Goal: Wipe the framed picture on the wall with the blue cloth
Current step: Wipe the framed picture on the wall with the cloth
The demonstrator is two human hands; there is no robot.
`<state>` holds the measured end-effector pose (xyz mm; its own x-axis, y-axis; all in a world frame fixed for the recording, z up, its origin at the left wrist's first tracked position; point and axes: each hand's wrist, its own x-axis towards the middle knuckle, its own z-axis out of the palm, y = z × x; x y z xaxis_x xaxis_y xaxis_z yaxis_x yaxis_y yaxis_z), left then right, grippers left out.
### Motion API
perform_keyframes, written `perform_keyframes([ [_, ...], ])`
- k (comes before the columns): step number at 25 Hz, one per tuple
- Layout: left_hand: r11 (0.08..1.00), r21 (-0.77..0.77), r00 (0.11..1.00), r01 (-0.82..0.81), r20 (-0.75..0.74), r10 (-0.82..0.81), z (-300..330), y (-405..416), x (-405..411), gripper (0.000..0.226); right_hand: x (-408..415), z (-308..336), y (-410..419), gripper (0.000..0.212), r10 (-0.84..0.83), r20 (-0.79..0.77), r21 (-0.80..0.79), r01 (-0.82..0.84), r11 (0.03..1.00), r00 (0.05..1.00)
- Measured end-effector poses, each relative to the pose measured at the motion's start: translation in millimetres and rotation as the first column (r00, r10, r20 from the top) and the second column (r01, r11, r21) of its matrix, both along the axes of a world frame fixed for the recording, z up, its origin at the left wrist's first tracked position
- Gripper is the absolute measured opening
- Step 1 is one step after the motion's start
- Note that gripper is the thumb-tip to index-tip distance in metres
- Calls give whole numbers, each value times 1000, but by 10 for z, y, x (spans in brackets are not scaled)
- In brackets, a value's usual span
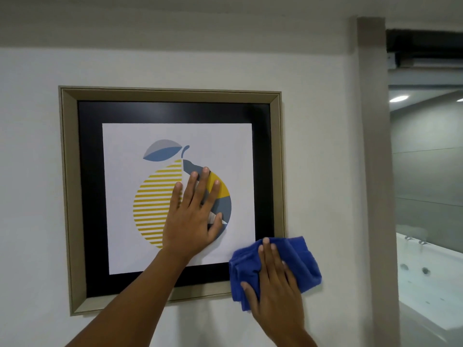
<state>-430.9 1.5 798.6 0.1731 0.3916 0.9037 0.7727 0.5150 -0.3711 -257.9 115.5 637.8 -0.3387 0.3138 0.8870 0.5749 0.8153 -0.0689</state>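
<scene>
A person's left hand (191, 216) lies flat against the glass of the framed picture (172, 196) on a white wall (30, 171), fingers (191, 186) spread wide over the printed fruit. The right hand (274, 284), fingers extended and slightly apart, presses the bunched blue cloth (299, 259) onto the frame's lower right corner, the cloth overlapping frame and wall

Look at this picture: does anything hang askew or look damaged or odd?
Nothing looks damaged. The frame appears slightly tilted, but the wide-angle lens may cause that. The left hand lies flat on the print, and the right hand presses the cloth over the frame's lower right corner.
</scene>
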Motion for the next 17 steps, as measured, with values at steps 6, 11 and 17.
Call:
perform_keyframes([
  [6, 1000, 0, 1000, 4, 2, -4, 5, 8, -16, 74, -12, 1593, 187, 83, -24, -93, 152, 39, 988, 995],
  [11, 1000, 18, 1000, 21, -7, -21, -14, 22, -22, 71, -78, 2997, 207, 89, -112, -189, 175, 146, 974, 975],
  [17, 1000, 17, 1000, 10, -15, -10, -12, 23, -33, 76, -144, 1967, 139, 87, -42, -205, 137, 71, 988, 978],
])
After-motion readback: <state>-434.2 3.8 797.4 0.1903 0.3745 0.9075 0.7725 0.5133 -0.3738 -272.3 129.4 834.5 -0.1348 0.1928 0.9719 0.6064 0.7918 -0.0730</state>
